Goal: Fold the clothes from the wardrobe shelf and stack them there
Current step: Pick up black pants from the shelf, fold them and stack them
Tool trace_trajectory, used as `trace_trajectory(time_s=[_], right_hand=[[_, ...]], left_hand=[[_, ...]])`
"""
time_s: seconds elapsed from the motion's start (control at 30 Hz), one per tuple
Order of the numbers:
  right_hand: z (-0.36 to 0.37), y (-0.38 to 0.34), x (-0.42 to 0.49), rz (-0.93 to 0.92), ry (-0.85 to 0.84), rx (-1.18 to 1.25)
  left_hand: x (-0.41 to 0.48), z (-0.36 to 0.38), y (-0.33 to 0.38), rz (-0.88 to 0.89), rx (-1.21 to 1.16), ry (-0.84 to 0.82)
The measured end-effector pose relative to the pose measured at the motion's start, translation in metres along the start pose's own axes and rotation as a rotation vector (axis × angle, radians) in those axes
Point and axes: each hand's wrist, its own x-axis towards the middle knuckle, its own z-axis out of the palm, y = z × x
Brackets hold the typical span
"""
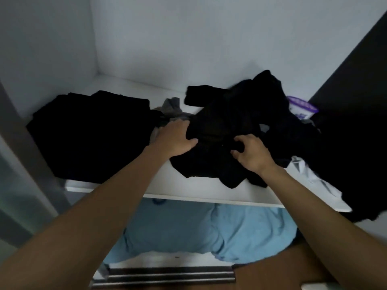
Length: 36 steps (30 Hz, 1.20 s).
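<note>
While both my bare forearms reach forward over the metal rails (167,275) at the bottom, a light blue cloth (188,227) lies bunched on the level beneath them. Just beyond it runs the white front edge of the shelf (199,185), and a heap of black clothes (240,122) sits on that shelf, right of centre, one corner hanging over the edge.

My left hand (176,139) is at the heap's left side: the thumb lies along the front of the cloth and the fingers disappear behind its edge, so I have that edge in my grasp. My right hand (249,151) is on the heap's front, fingers curled, thumb and forefinger pinching a fold of black cloth.

A white garment (310,170) pokes out from under the heap at the right. To the left lies a folded black stack (90,135), flat on the shelf. A grey garment (173,107) lies crumpled between stack and heap. Behind the heap, far right, a purple and white packet (301,105) shows, too blurred to read.
</note>
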Motion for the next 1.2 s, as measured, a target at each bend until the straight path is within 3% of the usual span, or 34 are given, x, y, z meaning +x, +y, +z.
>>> trace_trajectory(time_s=[0.07,0.27,0.33,0.47,0.6,0.67,0.8,0.9,1.0,1.1,1.2], right_hand=[[0.002,0.014,-0.005,0.013,-0.032,0.105],[0.002,0.039,-0.018,-0.021,-0.111,0.145],[0.000,0.047,-0.023,-0.034,-0.151,0.215],[-0.024,0.052,-0.025,0.119,-0.080,0.787],[-0.049,0.038,-0.018,0.222,-0.223,1.302],[-0.051,0.026,-0.019,0.187,-0.251,1.390],[-0.052,0.024,-0.028,0.097,-0.123,1.318],[-0.062,0.045,-0.047,-0.098,-0.109,1.210],[-0.059,0.066,-0.080,-0.328,-0.204,0.903],[-0.044,0.080,-0.117,-0.541,-0.403,0.609],[-0.030,0.100,-0.140,-0.617,-0.470,0.405]], left_hand=[[0.002,0.008,0.007,0.060,0.007,0.084],[0.000,0.006,0.052,0.136,-0.558,0.084],[-0.006,0.000,0.066,0.166,-0.633,0.081],[-0.023,-0.009,0.080,0.243,-0.638,-0.033],[-0.046,-0.010,0.091,0.266,-0.507,-0.288],[-0.056,-0.009,0.098,0.258,-0.426,-0.403],[-0.067,-0.003,0.097,0.178,-0.444,-0.468],[-0.068,0.001,0.101,-0.056,-0.779,-0.426],[-0.058,0.013,0.115,-0.292,-1.081,-0.314],[-0.050,0.033,0.145,-0.310,-1.151,-0.329],[-0.044,0.059,0.174,-0.427,-1.133,-0.172]])
